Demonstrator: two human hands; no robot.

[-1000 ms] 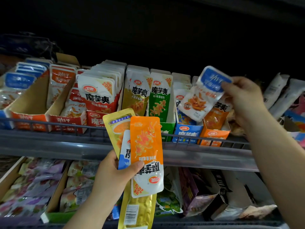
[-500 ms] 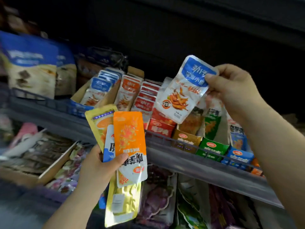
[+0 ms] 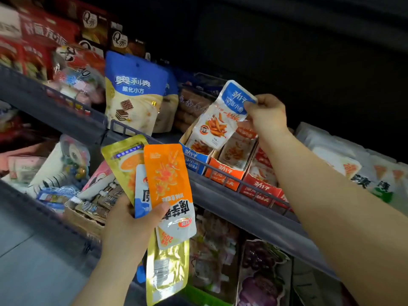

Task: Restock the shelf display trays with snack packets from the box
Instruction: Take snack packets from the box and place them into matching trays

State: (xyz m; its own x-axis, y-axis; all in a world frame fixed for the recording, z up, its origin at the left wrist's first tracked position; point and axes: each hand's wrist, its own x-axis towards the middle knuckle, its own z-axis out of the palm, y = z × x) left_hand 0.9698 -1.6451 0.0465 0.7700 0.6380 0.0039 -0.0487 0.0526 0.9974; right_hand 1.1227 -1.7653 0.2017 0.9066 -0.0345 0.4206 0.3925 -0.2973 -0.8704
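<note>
My right hand (image 3: 266,114) pinches the top corner of a blue-and-white fish snack packet (image 3: 220,115), which hangs over the blue display tray (image 3: 195,156) on the middle shelf. That tray holds matching packets. My left hand (image 3: 130,226) grips a fan of three packets low in the centre: an orange one (image 3: 169,173) in front, a gold one (image 3: 125,159) behind, and a blue-and-white one (image 3: 143,191) between them. An orange tray (image 3: 225,173) and a red tray (image 3: 260,188) stand to the right of the blue one.
A grey wire rail (image 3: 220,171) runs along the shelf front. A large blue-and-cream biscuit bag (image 3: 134,93) stands left of the trays. White packets (image 3: 344,160) lie at the far right. The lower shelf (image 3: 260,221) holds mixed sweets and purple bags.
The view has swung left along the shelf. My right hand has carried the blue fish packet from the konjac trays to above the blue tray. The left hand keeps its packets.
</note>
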